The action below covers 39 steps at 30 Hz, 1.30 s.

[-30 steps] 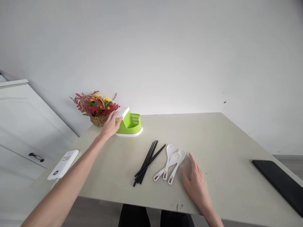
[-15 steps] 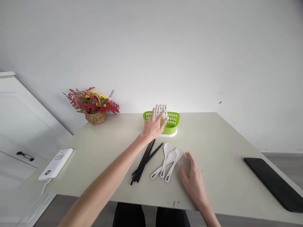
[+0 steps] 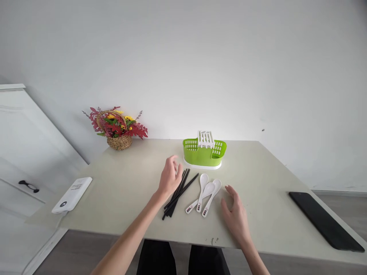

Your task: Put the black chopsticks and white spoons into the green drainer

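Observation:
A green cutlery holder (image 3: pixel 204 154) with a white slotted insert and white base stands at the far middle of the beige table (image 3: pixel 263 191). In front of it lie several black chopsticks (image 3: pixel 180 192) and three white spoons (image 3: pixel 205 194). My left hand (image 3: pixel 170 178) hovers just over the chopsticks' left side, fingers loosely apart, holding nothing. My right hand (image 3: pixel 235 215) rests on the table right of the spoons, fingers spread, empty.
A wicker basket of red and yellow flowers (image 3: pixel 117 130) sits at the back left corner. A white device with a cable (image 3: pixel 72 194) lies at the left edge. A black flat slab (image 3: pixel 323 219) lies at the right edge. A white cabinet (image 3: pixel 20 152) stands left.
My left hand slid the green holder from beside the flower basket to the middle of the table, let go of it, and drew back toward the chopsticks. My right hand barely moved.

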{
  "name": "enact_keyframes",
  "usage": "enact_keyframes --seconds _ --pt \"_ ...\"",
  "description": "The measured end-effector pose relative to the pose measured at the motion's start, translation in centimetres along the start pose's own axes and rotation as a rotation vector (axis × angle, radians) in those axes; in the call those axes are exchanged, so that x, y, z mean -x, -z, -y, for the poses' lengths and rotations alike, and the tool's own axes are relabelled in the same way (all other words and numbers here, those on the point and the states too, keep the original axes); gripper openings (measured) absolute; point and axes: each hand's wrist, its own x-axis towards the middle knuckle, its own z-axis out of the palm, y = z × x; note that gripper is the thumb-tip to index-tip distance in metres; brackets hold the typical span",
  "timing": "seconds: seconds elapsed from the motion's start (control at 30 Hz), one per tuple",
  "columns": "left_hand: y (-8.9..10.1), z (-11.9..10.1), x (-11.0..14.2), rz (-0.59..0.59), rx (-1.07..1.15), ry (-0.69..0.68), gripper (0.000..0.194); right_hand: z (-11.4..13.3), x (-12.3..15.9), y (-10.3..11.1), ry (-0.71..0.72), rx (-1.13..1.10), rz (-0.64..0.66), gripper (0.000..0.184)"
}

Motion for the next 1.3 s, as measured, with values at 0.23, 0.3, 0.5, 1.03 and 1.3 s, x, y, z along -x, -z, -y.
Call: enact_keyframes --seconds 0.23,0.3,0.5,1.03,1.3 --pt "3.3 2.4 10.8 0.2 -0.152 0.155 0.029 -0.8 0.1 -0.3 0.034 0.011 -0.011 0.056" --pt "3.3 1.8 12.1 0.142 -0.247 0.151 0.031 -1.0 0.1 -0.4 0.036 0.021 -0.013 0.055" --pt "2.4 1.5 13.0 0.122 -0.414 0.036 0.029 -1.0 0.1 -0.3 0.025 0.042 0.006 0.054" --pt "3.1 1.9 14.2 0.104 -0.214 0.177 0.048 -1.7 0.2 -0.5 0.032 0.04 -0.002 0.052" --pt "4.8 1.2 14.4 0.19 0.116 0.267 0.045 5.9 1.2 -1.0 0.243 -0.081 -0.065 0.042"
